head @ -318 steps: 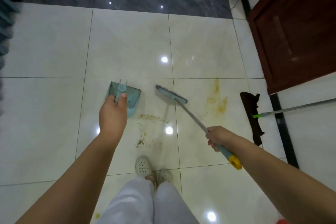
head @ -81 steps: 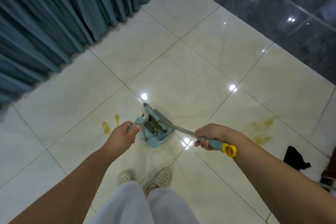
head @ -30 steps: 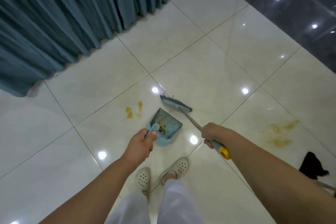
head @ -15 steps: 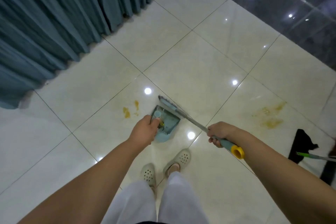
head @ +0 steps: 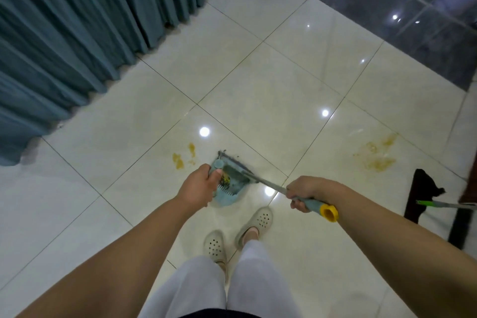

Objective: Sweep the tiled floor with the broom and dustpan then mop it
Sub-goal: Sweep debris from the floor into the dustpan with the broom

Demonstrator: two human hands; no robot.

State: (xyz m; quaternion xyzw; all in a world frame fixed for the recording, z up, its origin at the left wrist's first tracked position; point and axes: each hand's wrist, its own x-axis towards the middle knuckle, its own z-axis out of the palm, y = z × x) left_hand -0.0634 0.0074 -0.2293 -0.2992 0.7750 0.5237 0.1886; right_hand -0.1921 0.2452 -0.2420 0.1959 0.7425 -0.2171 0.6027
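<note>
While the left hand (head: 198, 186) grips the dustpan (head: 227, 192) handle, the right hand (head: 303, 192) grasps the broom (head: 268, 183) shaft near its yellow end, its head lying across the pan's mouth on the tiled floor (head: 271, 85). 2 yellow stains (head: 183, 156) sit just beside the pan; the mop (head: 423, 199) lies at right.

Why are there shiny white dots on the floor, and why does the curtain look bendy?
Head view: the dots are lamp glare mirrored in the glossy floor, one beside the dustpan, more on the dark tiles; the wide lens bends the curtain and grout lines near the edges; the broom head is smeared by motion.
</note>
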